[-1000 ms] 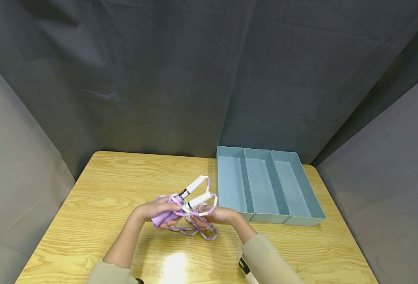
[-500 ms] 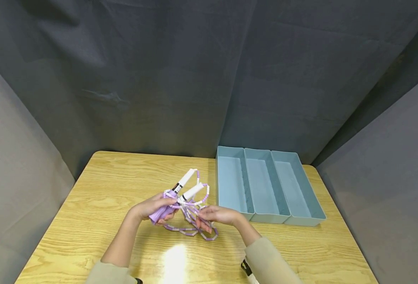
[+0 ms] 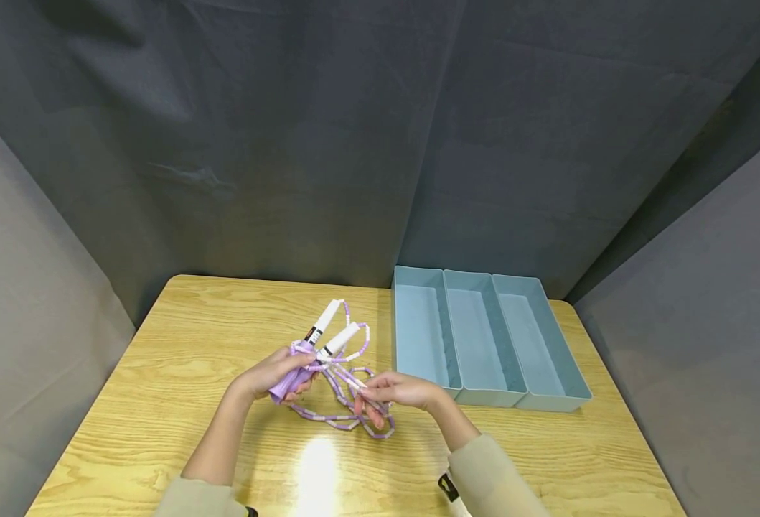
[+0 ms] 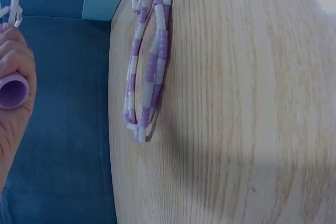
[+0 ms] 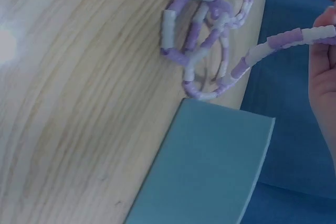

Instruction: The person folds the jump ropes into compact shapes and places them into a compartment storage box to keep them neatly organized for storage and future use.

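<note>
Near three trays (image 3: 479, 330), left fingers (image 4: 16, 53) grip handles (image 3: 339, 340), right fingers (image 3: 382, 394) pinch beaded rope (image 5: 286, 39).

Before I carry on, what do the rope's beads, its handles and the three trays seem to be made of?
Beads: probably plastic, satin; short purple and white tubes. Handles: likely smooth plastic; the purple end in the left wrist view has a round, hollow opening, though foam isn't ruled out. Trays: apparently matte moulded plastic, thin-walled with rounded corners.

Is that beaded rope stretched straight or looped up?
Looped up: the beaded rope bends into several overlapping loops, and the right hand grips part of it.
</note>
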`<state>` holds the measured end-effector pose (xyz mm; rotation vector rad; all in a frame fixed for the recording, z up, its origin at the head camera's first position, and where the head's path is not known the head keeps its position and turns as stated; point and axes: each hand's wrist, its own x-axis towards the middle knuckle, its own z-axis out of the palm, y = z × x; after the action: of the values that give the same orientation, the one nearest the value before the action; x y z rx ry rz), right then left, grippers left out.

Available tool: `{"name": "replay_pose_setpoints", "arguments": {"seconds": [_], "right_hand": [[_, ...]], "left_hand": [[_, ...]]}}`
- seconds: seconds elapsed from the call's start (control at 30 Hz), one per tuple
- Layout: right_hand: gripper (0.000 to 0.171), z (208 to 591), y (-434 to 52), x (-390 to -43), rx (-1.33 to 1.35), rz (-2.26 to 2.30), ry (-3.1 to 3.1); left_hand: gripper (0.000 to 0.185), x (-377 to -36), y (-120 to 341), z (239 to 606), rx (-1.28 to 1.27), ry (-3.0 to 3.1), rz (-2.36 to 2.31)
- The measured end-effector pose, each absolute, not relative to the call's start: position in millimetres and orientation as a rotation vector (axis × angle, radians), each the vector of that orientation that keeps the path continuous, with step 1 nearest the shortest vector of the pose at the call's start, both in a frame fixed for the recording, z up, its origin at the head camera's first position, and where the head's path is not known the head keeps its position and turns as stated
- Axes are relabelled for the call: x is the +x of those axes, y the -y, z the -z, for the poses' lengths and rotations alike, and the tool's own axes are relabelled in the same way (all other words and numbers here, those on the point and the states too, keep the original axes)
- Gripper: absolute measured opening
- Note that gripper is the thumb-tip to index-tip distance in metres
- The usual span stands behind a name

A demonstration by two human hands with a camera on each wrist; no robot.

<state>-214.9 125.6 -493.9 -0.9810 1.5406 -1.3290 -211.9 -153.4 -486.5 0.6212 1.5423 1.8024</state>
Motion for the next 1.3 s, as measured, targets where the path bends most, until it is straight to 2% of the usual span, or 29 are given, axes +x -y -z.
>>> {"name": "replay_pose_setpoints", "arguments": {"seconds": [0.4,0.93,1.3], "right_hand": [[0.037,472,-117,-208,-1.04,1.265,-1.55],[0.04,467,-126,-206,-1.007,1.251,-1.528],[0.033,431,-130,-210,-1.061,1.185,-1.763]], "left_hand": [[0.036,-213,153,487,0.562,-1.596,-1.804],[0.033,-214,163,483,0.426,-1.694,-1.888],[0.034,-214,160,486,0.423,-1.901,-1.691]]}}
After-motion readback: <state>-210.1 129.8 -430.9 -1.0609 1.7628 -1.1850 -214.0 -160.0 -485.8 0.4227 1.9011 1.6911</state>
